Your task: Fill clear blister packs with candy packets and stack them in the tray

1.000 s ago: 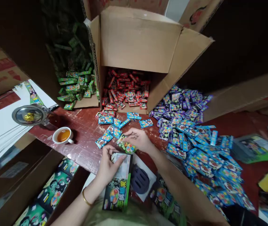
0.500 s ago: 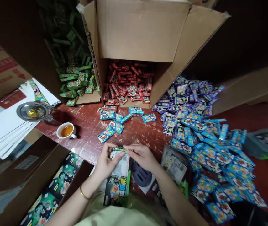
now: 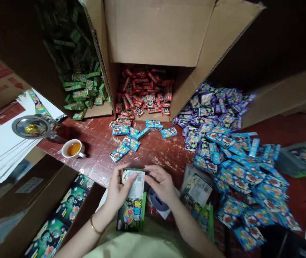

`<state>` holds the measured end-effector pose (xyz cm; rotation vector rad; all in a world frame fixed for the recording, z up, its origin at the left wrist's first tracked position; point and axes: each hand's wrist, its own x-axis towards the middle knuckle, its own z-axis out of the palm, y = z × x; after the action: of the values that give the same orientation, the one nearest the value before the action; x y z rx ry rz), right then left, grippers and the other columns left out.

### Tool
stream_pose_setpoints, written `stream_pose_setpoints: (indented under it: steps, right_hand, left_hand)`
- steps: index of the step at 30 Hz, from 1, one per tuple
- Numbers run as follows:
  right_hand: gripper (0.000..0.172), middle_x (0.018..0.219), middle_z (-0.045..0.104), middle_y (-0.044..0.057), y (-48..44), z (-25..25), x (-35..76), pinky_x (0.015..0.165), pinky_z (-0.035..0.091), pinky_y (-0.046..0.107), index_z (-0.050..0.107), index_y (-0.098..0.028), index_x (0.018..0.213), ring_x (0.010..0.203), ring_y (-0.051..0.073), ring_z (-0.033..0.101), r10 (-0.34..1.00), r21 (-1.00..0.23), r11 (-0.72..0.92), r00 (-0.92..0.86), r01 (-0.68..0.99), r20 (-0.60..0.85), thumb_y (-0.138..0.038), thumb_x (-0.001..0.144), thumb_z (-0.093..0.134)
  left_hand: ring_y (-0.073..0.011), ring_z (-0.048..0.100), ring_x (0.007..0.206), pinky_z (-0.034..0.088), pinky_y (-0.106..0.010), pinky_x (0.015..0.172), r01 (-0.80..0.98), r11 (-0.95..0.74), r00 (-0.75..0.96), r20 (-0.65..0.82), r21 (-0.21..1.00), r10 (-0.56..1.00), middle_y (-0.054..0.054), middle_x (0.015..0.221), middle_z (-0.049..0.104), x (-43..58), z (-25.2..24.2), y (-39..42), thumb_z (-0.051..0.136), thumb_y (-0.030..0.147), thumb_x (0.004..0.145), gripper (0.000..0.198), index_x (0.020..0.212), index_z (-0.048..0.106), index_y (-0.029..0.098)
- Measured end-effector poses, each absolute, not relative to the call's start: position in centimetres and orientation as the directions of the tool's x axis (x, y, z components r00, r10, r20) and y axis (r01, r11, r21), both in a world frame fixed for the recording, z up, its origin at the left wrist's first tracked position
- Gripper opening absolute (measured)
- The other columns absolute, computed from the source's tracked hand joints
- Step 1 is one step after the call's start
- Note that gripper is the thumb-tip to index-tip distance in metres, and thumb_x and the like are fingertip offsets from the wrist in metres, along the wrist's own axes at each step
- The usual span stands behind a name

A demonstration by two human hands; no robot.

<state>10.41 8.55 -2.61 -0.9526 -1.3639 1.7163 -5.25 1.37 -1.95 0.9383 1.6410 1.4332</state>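
The left hand point(image 3: 117, 190) and the right hand point(image 3: 162, 184) hold 1 green and black pack point(image 3: 132, 208) between them, at the near edge of the tabletop point(image 3: 99, 157). The pack stands with its top over the table edge and its bottom toward the person's body. The left fingers are curled around the left side of its top, with the thumb on the white label. The right fingers pinch the top right corner, so both hands are closed on the pack. A gold bracelet point(image 3: 95, 226) is on the left wrist.

Under the right hand lies a dark round thing point(image 3: 155, 202); I cannot tell what it is. Near the middle of the tabletop a few blue packets point(image 3: 131, 141) are scattered, apart from the hands. Behind them, at the far edge, an open box point(image 3: 158, 32) lies on its side with red packets point(image 3: 144, 93) inside. To its left there are green packets point(image 3: 83, 93), to its right purple packets point(image 3: 214, 107). A big blue heap point(image 3: 244, 172) covers the right side. At the left edge stand a cup point(image 3: 73, 148) with brown liquid and a metal bowl point(image 3: 32, 126).
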Motion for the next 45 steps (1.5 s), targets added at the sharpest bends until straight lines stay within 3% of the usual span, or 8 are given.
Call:
stream_pose_setpoints:
  steps: [8, 11, 17, 23, 26, 34, 40, 45]
  right_hand:
    - [0.013, 0.099, 0.071, 0.008, 6.6, -1.9, 7.6, 0.087, 0.053, 0.035, 0.069, -0.021, 0.095, 0.095, 0.02, 0.067, 0.941, -0.98, 0.198, -0.282, 0.019, 0.185, -0.018, 0.087, 0.059]
    - [0.006, 0.087, 0.072, 0.006, 6.5, -1.0, 6.8, 0.08, 0.055, 0.032, 0.071, -0.02, 0.085, 0.084, 0.018, 0.068, 0.933, -0.977, 0.212, -0.299, 0.013, 0.198, -0.018, 0.082, 0.067]
    - [0.019, 0.088, 0.074, 0.008, 7.7, -0.1, 6.5, 0.073, 0.057, 0.033, 0.075, -0.018, 0.086, 0.08, 0.021, 0.07, 0.88, -0.978, -0.196, -0.453, -0.074, -0.143, -0.032, 0.073, 0.075]
    - [0.03, 0.075, 0.074, 0.006, 9.3, -0.6, 7.7, 0.076, 0.055, 0.035, 0.075, -0.015, 0.075, 0.071, 0.019, 0.069, 0.772, -0.87, -0.488, -0.5, -0.069, -0.393, -0.04, 0.06, 0.082]
    - [0.032, 0.078, 0.075, 0.007, 9.5, -0.5, 7.9, 0.078, 0.054, 0.035, 0.075, -0.015, 0.077, 0.073, 0.019, 0.069, 0.756, -0.859, -0.506, -0.518, -0.075, -0.4, -0.041, 0.059, 0.083]
    - [0.025, 0.079, 0.074, 0.007, 10.0, -1.3, 8.4, 0.075, 0.054, 0.033, 0.074, -0.016, 0.077, 0.073, 0.019, 0.069, 0.771, -0.922, -0.386, -0.55, -0.001, -0.322, -0.039, 0.068, 0.078]
    - [0.019, 0.091, 0.072, 0.008, 9.0, -0.3, 8.2, 0.081, 0.051, 0.032, 0.071, -0.018, 0.08, 0.087, 0.02, 0.066, 0.783, -0.996, 0.022, -0.621, 0.088, -0.038, -0.032, 0.087, 0.059]
    - [0.023, 0.105, 0.067, 0.006, 9.1, -0.9, 9.6, 0.082, 0.05, 0.03, 0.062, -0.022, 0.109, 0.092, 0.017, 0.063, 0.832, -0.963, 0.131, -0.554, 0.235, -0.022, -0.031, 0.093, 0.048]
  left_hand:
    - [-0.016, 0.062, 0.1, 0.047, -0.032, 0.091, 0.125, -0.109, -0.458, 0.154, 0.986, 0.876, -0.004, 0.1, 0.065, -5.9, -1.9, 1.1, 0.06, 0.021, 0.086, 0.014, 0.099, 0.053, 0.022]
    - [-0.0143, 0.064, 0.085, 0.049, -0.027, 0.081, 0.067, -0.012, -0.456, 0.041, 0.998, 0.889, -0.001, 0.085, 0.067, -6.8, -1.3, 0.7, 0.065, 0.025, 0.083, 0.014, 0.094, 0.056, 0.021]
    - [-0.0148, 0.065, 0.075, 0.051, -0.024, 0.069, -0.126, 0.283, -0.409, -0.309, 0.951, 0.859, -0.004, 0.083, 0.072, -8.7, 0.4, 1.1, 0.073, 0.04, 0.074, 0.03, 0.093, 0.068, 0.016]
    - [-0.0132, 0.064, 0.071, 0.05, -0.022, 0.067, -0.069, 0.297, -0.38, -0.3, 0.952, 0.875, -0.005, 0.079, 0.073, -7.6, 0.9, 1.7, 0.073, 0.042, 0.074, 0.029, 0.072, 0.07, 0.014]
    - [-0.0138, 0.065, 0.065, 0.051, -0.024, 0.064, -0.235, 0.332, -0.365, -0.399, 0.914, 0.841, -0.004, 0.075, 0.073, -7.5, 0.7, 2.1, 0.077, 0.043, 0.068, 0.033, 0.082, 0.07, 0.015]
    - [-0.0217, 0.069, 0.082, 0.054, -0.032, 0.073, -0.259, 0.418, -0.317, -0.486, 0.87, 0.815, -0.013, 0.098, 0.074, -7.6, 0.0, 2.3, 0.064, 0.055, 0.076, 0.043, 0.071, 0.07, 0.013]
    - [-0.0198, 0.066, 0.093, 0.05, -0.034, 0.088, -0.002, 0.199, -0.37, -0.186, 0.98, 0.91, -0.006, 0.095, 0.072, -6.2, -1.3, 0.8, 0.068, 0.041, 0.079, 0.023, 0.084, 0.062, 0.018]
    - [-0.0162, 0.065, 0.073, 0.051, -0.026, 0.065, 0.061, 0.253, -0.422, -0.204, 0.966, 0.883, -0.005, 0.084, 0.072, -8.0, -2.2, 1.6, 0.071, 0.041, 0.074, 0.028, 0.085, 0.062, 0.017]
